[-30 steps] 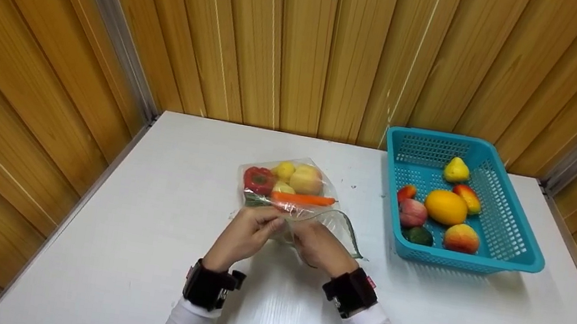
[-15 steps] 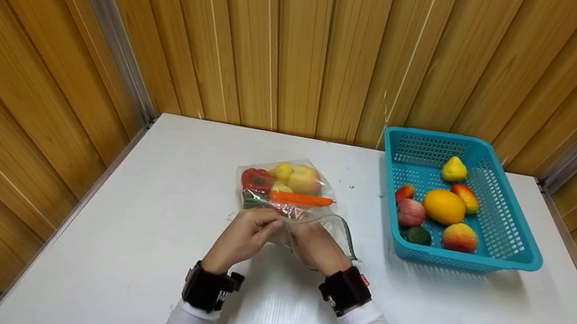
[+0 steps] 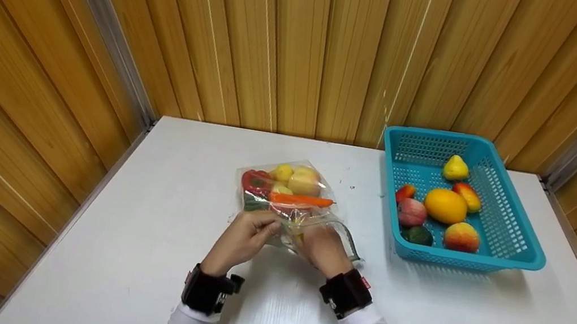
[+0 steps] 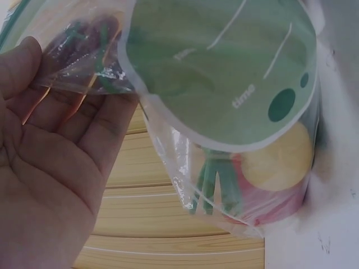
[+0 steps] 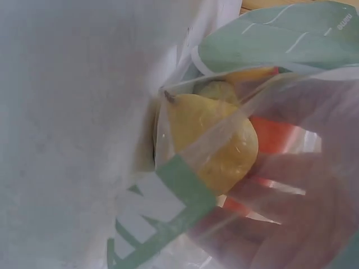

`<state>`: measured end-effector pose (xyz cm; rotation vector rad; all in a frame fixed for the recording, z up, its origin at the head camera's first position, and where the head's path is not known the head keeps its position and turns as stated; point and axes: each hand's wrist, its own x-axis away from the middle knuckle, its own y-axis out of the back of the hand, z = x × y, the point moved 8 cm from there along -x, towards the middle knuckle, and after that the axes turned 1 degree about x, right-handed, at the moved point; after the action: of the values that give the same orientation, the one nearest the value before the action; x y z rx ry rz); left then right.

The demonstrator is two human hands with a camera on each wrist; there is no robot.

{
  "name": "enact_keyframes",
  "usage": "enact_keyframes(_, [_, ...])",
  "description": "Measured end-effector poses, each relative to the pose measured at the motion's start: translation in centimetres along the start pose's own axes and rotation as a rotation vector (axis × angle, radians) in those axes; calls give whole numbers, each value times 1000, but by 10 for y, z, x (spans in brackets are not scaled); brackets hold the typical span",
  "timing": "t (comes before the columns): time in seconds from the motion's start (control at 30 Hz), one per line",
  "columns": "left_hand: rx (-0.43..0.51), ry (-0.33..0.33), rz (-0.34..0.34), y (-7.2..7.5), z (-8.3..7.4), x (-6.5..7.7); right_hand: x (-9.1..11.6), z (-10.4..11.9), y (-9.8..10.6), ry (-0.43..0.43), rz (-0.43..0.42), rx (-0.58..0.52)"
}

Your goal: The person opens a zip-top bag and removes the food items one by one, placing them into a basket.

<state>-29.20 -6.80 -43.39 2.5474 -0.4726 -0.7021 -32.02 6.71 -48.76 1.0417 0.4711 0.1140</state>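
A clear plastic bag [image 3: 296, 164] with a green printed label lies on the table, its mouth toward the person. Inside it show a red bell pepper [image 3: 257, 181], a carrot [image 3: 301, 200], a lemon [image 3: 283, 172] and an apple-like fruit [image 3: 304, 181]. My left hand [image 3: 247, 236] pinches the left edge of the mouth between thumb and fingers. My right hand [image 3: 324, 247] reaches through the mouth. In the right wrist view, a yellow pear [image 5: 210, 140] lies within the bag at the tips of the right fingers, which look extended and loose; plastic partly veils them.
To the right stands a blue perforated basket [image 3: 520, 219] holding a yellow pear [image 3: 455, 168], a yellow mango-like fruit [image 3: 445, 206], a peach [image 3: 462, 237], a dark green fruit [image 3: 419, 235] and other fruit. Wood-patterned walls [image 3: 300, 44] border the white table [image 3: 140, 237].
Inside the mouth of the bag, my right hand has shifted slightly, and a bit of yellow now shows beside its fingers. My left hand keeps its pinch in nearly the same place.
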Motion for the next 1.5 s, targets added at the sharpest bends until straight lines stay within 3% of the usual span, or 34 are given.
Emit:
enact_keyframes(0.2, [10,33,6,0,3,2,4,-8,-2,-97,79,3])
enact_keyframes(0.43, [8,28,-2,0,6,4,10,-11,-1,-124,122,-6])
enact_keyframes(0.83, [-7,30,-26,3,5,4,16,-4,13,-33,35,-57])
enact_keyframes(1.17, [-20,67,-26,3,6,2,28,10,45,106,-154,-6])
enact_keyframes(1.5, [-21,74,-25,3,4,1,36,8,64,66,-102,-38])
